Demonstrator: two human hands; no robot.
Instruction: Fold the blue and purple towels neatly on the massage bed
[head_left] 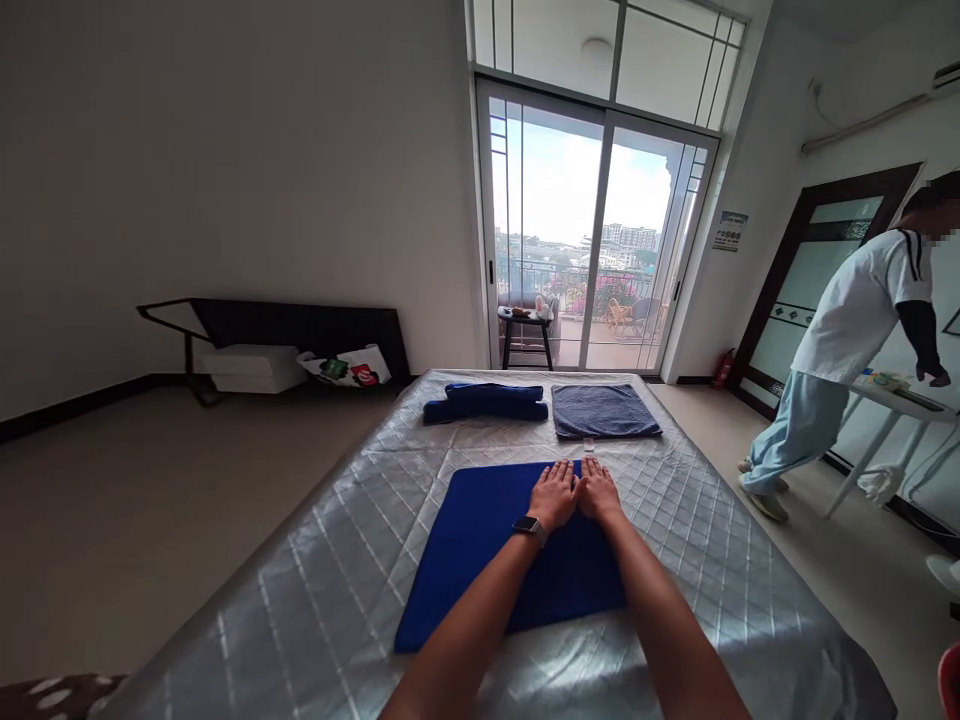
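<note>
A blue cloth, smoothed out into a flat rectangle, lies on the silver quilted bed cover. Both palms rest near its far edge, side by side with the thumbs touching. My left hand, with a watch on its wrist, lies flat with fingers stretched forward. Beside it my right hand is flat too, fingers extended over the far edge. Beyond them are a rolled or folded dark blue cloth on the left and a flat grey-blue towel on the right. My forearms cover part of the blue cloth.
A co-worker in a white top bends over a small white table at the right. Sliding glass doors stand beyond the bed, a stool behind them. Along the left wall is a dark bench with white boxes below.
</note>
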